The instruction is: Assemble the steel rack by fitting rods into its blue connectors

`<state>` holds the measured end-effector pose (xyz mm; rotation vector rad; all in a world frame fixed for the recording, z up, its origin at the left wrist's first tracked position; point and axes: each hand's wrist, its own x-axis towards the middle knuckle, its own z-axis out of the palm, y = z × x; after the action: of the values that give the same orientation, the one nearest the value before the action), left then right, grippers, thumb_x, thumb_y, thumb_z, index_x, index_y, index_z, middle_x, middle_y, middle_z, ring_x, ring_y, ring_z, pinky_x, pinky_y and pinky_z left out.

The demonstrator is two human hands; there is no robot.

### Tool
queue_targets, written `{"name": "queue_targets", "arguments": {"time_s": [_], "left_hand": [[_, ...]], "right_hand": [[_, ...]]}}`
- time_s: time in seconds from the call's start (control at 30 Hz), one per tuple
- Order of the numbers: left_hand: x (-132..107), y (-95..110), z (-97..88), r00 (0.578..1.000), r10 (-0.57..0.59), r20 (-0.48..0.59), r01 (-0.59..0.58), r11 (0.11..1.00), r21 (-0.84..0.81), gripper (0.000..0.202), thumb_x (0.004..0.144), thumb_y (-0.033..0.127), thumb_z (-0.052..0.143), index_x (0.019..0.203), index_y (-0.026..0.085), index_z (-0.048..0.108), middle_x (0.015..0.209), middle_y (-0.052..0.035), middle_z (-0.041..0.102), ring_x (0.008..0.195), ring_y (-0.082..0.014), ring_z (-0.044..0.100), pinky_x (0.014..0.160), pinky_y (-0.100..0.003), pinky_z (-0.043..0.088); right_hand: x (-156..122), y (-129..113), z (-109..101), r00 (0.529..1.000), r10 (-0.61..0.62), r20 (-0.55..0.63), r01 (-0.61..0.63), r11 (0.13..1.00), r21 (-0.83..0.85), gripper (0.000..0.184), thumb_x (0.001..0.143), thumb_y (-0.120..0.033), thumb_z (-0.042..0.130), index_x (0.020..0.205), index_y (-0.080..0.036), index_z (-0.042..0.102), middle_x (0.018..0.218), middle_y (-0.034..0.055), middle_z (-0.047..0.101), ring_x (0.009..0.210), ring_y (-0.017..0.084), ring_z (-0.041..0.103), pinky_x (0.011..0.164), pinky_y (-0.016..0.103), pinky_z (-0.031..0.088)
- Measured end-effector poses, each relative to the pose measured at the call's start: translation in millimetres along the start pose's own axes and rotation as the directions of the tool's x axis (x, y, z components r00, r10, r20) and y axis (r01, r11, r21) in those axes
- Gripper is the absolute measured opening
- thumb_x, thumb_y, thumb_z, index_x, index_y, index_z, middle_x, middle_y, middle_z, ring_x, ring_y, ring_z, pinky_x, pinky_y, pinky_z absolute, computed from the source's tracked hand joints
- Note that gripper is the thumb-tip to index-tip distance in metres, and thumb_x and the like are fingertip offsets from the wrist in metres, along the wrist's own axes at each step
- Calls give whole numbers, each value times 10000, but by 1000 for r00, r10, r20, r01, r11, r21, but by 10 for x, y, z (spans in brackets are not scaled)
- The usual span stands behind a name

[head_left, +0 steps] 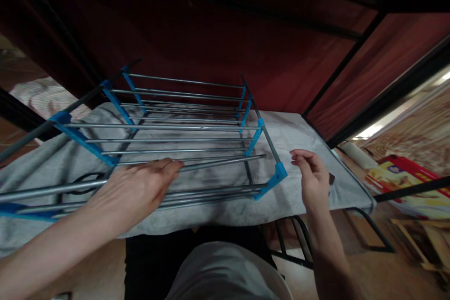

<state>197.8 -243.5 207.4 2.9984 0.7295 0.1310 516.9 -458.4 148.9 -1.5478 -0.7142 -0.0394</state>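
Observation:
My left hand is wrapped round a grey metal tube at the near side of a rack. The tube's right end lies loose, short of the blue plastic bracket at the rack's near right corner. My right hand hovers to the right of that bracket, touching nothing I can see. Its fingers are loosely bent, the thumb a little apart from them. The rack lies on its side, with several metal tubes running between blue brackets, such as one blue bracket at the left.
A grey cloth covers the board under the rack. Dark red fabric on a black frame rises behind. On the right lies a red and yellow package, with a wooden frame below. A small dark object is beside my right wrist.

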Motion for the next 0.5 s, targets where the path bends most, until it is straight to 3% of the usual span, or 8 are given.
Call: {"name": "queue_targets", "arguments": {"time_s": [0.13, 0.27, 0.37, 0.5], "left_hand": [[-274, 92, 83, 996, 13, -85, -14, 1000, -19, 510, 966, 495, 292, 1197, 265, 683, 1143, -89, 724, 964, -296, 714, 773, -389, 589], [-443, 85, 251, 989, 2, -149, -4, 1000, -9, 570, 981, 538, 244, 1230, 274, 684, 1105, -79, 739, 924, -299, 728, 752, -404, 604], [-488, 82, 303, 989, 16, -147, -24, 998, -52, 552, 982, 541, 257, 1219, 297, 692, 1086, -58, 747, 905, -281, 734, 735, -375, 608], [-437, 116, 296, 991, 31, -127, -39, 998, -58, 569, 983, 517, 228, 1191, 296, 710, 1050, -63, 756, 878, -276, 737, 689, -369, 608]], "right_hand": [[-108, 139, 224, 943, 312, 119, -333, 893, 302, 334, 815, -487, 643, 980, -208, 719, 999, 43, 720, 943, 204, 638, 889, 358, 489], [-201, 78, 372, 839, 448, 308, -540, 755, 372, 459, 835, -591, 578, 966, -180, 735, 904, 65, 730, 885, 221, 650, 850, 356, 495], [-227, 31, 398, 804, 466, 370, -588, 718, 372, 490, 832, -612, 566, 943, -167, 738, 785, 54, 704, 756, 198, 631, 741, 323, 493], [-228, 16, 406, 816, 470, 336, -574, 731, 371, 445, 829, -582, 581, 918, -172, 729, 650, 13, 628, 611, 151, 562, 601, 277, 443]]}}
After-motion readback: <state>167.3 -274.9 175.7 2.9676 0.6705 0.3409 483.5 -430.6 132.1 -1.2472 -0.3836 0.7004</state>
